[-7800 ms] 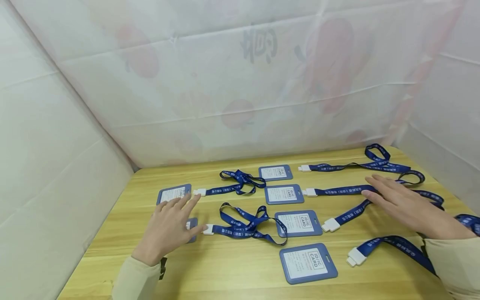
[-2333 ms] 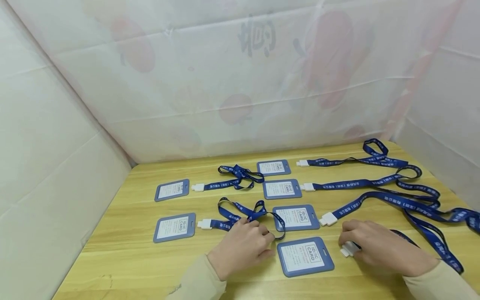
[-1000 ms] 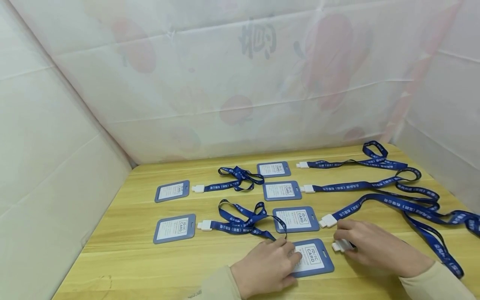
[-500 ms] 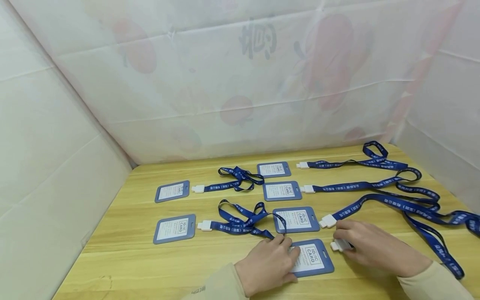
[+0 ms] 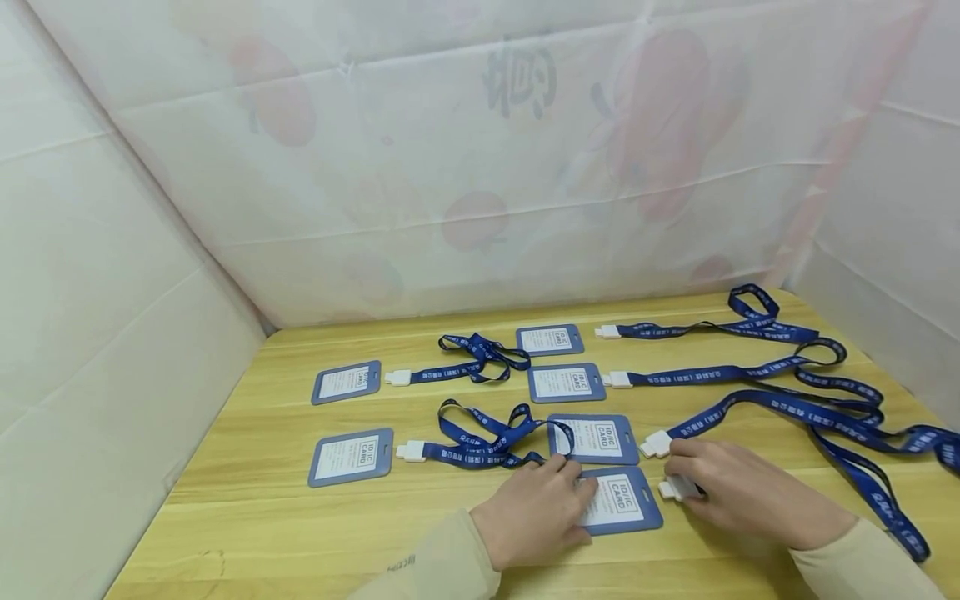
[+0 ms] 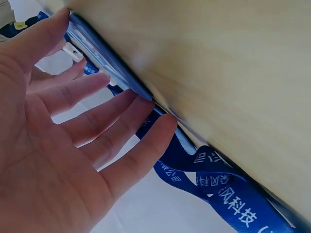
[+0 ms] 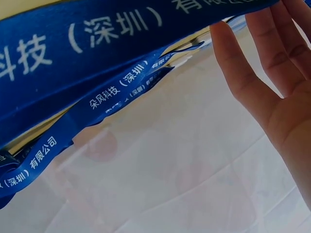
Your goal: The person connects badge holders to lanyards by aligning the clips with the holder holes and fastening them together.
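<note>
My left hand [image 5: 534, 510] lies over the left end of the nearest blue ID card holder [image 5: 618, 500], gripping it flat on the table. In the left wrist view the thumb is at one long edge of this holder [image 6: 109, 56] and the fingertips are at the opposite edge. To its right, my right hand [image 5: 750, 492] pinches a lanyard's white clip [image 5: 678, 488]; the clip's tip points at the slotted end of the holder, a small gap away. The blue strap [image 7: 121, 29] of that lanyard runs from the right fingers in the right wrist view.
Three more card holders stand in a column behind, such as one [image 5: 594, 439] right beside the held one. Their lanyards [image 5: 712, 375] stretch right. At left lie two holders [image 5: 350, 457] with bunched lanyards [image 5: 480, 450]. White cloth walls [image 5: 420, 167] enclose the wooden table [image 5: 247, 533].
Both hands have come down from over the table. The left moved onto the nearest holder, which has just shifted slightly away and straightened. The right brought the clip leftward, closer to it.
</note>
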A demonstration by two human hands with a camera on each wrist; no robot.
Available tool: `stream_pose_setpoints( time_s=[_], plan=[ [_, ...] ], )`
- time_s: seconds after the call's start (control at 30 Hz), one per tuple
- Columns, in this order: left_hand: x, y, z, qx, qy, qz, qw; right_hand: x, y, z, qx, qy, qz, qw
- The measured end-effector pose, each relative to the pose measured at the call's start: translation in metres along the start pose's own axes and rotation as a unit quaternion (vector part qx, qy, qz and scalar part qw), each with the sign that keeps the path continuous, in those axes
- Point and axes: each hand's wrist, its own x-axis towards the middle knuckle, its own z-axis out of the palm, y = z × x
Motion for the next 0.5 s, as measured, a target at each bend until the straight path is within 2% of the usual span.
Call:
stream_pose_setpoints(
  time_s=[0.17,0.37,0.5],
  plan=[
    [0.002,-0.004,-0.001,-0.001,0.003,-0.009,1.0000,0.003,0.001,0.001,0.000,-0.002,0.001,1.000],
    [0.006,-0.011,-0.001,-0.019,0.002,-0.017,0.9997,0.008,0.005,0.004,-0.021,0.039,-0.050,0.998],
    [0.007,-0.016,0.000,-0.031,0.004,-0.017,0.9994,0.011,0.003,0.003,-0.026,0.033,-0.039,0.998]
  ],
)
